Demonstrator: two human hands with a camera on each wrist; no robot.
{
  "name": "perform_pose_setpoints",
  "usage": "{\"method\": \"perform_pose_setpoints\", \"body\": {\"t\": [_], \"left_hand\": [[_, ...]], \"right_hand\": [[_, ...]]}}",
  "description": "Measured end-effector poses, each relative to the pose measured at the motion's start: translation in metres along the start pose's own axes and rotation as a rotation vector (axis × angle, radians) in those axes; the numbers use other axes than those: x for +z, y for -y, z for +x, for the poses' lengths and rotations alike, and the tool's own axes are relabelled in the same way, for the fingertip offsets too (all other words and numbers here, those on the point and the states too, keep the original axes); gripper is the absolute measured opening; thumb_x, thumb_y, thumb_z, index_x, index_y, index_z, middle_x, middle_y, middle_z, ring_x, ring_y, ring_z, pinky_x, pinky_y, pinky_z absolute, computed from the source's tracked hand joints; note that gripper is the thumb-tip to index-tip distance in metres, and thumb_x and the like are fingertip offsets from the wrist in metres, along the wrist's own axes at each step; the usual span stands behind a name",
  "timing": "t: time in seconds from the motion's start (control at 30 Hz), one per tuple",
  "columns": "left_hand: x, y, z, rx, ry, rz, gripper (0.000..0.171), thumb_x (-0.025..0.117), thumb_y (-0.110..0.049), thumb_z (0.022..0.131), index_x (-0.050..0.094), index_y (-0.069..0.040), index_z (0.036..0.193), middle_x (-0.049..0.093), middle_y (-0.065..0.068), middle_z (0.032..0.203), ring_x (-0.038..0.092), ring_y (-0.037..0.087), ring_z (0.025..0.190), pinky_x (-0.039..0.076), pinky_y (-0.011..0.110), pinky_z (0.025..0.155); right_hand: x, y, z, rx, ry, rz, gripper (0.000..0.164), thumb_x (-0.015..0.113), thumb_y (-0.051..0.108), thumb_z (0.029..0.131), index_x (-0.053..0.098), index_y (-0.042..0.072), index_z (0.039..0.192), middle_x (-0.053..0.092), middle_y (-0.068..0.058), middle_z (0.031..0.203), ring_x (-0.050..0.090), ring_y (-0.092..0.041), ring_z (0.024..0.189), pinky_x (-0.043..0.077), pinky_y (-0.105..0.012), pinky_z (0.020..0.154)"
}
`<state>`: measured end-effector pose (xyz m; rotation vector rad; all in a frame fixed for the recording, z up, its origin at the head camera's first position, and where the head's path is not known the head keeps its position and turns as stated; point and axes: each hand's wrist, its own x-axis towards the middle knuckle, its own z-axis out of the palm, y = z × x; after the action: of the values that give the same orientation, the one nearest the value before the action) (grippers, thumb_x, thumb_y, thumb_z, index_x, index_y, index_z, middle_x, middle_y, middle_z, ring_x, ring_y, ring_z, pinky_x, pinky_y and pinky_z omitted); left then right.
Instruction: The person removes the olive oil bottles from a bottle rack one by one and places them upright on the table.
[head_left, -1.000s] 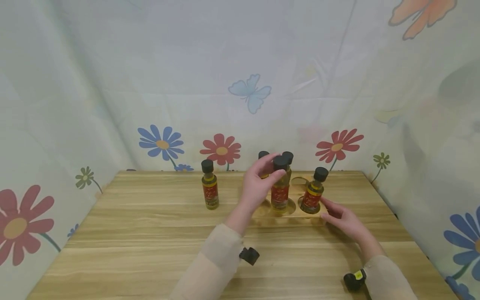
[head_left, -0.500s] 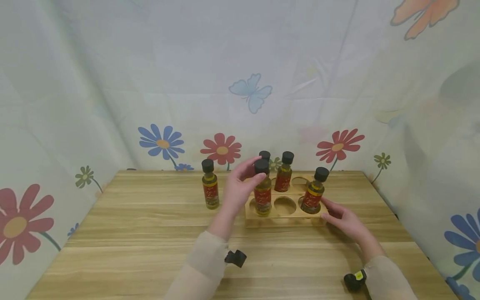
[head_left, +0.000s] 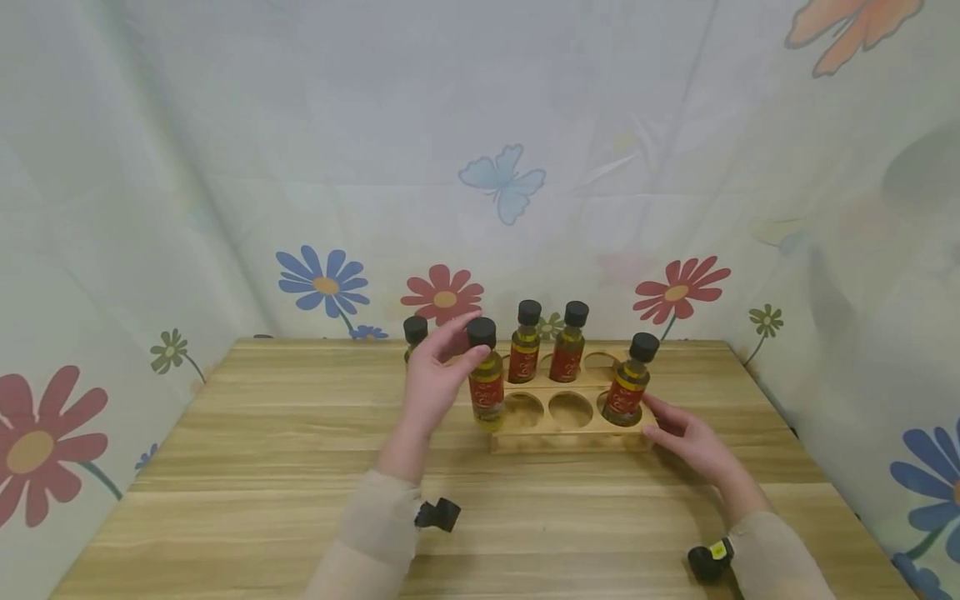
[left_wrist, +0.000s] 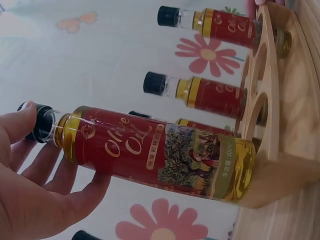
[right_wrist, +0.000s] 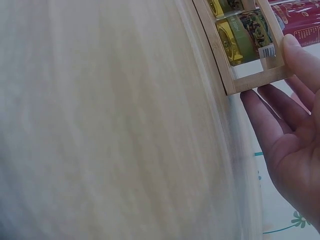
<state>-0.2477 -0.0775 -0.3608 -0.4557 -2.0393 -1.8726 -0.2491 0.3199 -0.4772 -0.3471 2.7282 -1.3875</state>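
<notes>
My left hand [head_left: 429, 383] holds an olive oil bottle [head_left: 487, 393] by its black cap and neck. It hangs upright at the left end of a wooden bottle rack [head_left: 570, 444]. The left wrist view shows the thumb on the cap and fingers behind the neck, with the red label [left_wrist: 125, 135] facing the camera. My right hand [head_left: 693, 446] grips the rack's right end with thumb and fingertips. Another bottle [head_left: 625, 395] sits in the front right hole, beside that hand. Two more, a back-left bottle [head_left: 523, 360] and a back-middle bottle [head_left: 567, 360], stand in the rear row.
Behind my left hand, a further bottle's cap [head_left: 415, 328] shows, its body mostly hidden. The rack's front left and middle holes [head_left: 570, 408] have no bottle in them, nor does the rear right hole. A flowered curtain [head_left: 360, 167] hangs behind the wooden table [head_left: 247, 467].
My left hand has carried its bottle leftward from above the front middle hole, past the front left hole, to the rack's left end. The right hand has stayed on the rack.
</notes>
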Motion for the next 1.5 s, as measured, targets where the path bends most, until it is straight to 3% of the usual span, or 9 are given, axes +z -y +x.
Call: {"method": "perform_pose_setpoints", "body": {"t": [0.2,0.33,0.73,1.13,1.37,1.5], "left_hand": [[-0.02,0.002,-0.001,-0.005,-0.011,-0.005,0.043,0.073,-0.011,0.091,0.064,-0.011,0.133,0.067,0.009,0.12,0.064,0.023,0.106,0.049,0.043,0.093],[-0.034,0.002,-0.001,-0.039,-0.024,-0.009,0.044,0.073,-0.012,0.091,0.063,-0.016,0.134,0.065,0.01,0.121,0.063,0.022,0.106,0.05,0.04,0.092],[-0.07,0.008,0.002,-0.083,-0.116,0.033,0.044,0.07,-0.009,0.092,0.061,-0.01,0.135,0.064,0.014,0.124,0.061,0.021,0.11,0.044,0.043,0.101],[-0.093,0.021,0.006,-0.124,-0.172,0.09,0.044,0.068,-0.012,0.094,0.06,-0.012,0.138,0.063,0.015,0.129,0.06,0.023,0.115,0.042,0.041,0.105],[-0.101,0.034,0.007,-0.13,-0.196,0.097,0.045,0.069,-0.008,0.094,0.06,-0.012,0.137,0.063,0.013,0.129,0.06,0.016,0.111,0.044,0.036,0.103],[-0.104,0.039,0.008,-0.15,-0.201,0.098,0.045,0.068,-0.007,0.094,0.059,-0.01,0.138,0.062,0.014,0.131,0.059,0.019,0.113,0.044,0.034,0.103]], "right_hand": [[0.0,0.001,0.0,0.0,-0.002,0.002,0.067,0.063,0.032,0.099,0.036,0.002,0.152,0.034,-0.021,0.155,0.034,-0.044,0.139,0.03,-0.056,0.109],[0.0,0.001,0.0,-0.005,-0.007,-0.001,0.067,0.063,0.034,0.098,0.037,0.002,0.151,0.034,-0.021,0.154,0.035,-0.044,0.138,0.03,-0.055,0.109],[-0.001,0.002,0.001,0.007,-0.001,-0.005,0.07,0.063,0.037,0.098,0.036,0.002,0.152,0.033,-0.021,0.155,0.034,-0.044,0.139,0.029,-0.057,0.11],[-0.002,0.003,0.0,-0.045,0.005,-0.028,0.064,0.063,0.029,0.099,0.038,0.0,0.151,0.037,-0.021,0.153,0.038,-0.042,0.137,0.032,-0.055,0.107],[-0.001,0.002,0.001,-0.021,0.001,-0.031,0.066,0.063,0.032,0.098,0.037,0.001,0.151,0.036,-0.021,0.154,0.037,-0.043,0.138,0.032,-0.055,0.108],[0.0,0.0,0.001,-0.019,-0.004,-0.028,0.066,0.063,0.032,0.099,0.037,0.001,0.151,0.035,-0.021,0.154,0.037,-0.043,0.138,0.032,-0.055,0.108]]}}
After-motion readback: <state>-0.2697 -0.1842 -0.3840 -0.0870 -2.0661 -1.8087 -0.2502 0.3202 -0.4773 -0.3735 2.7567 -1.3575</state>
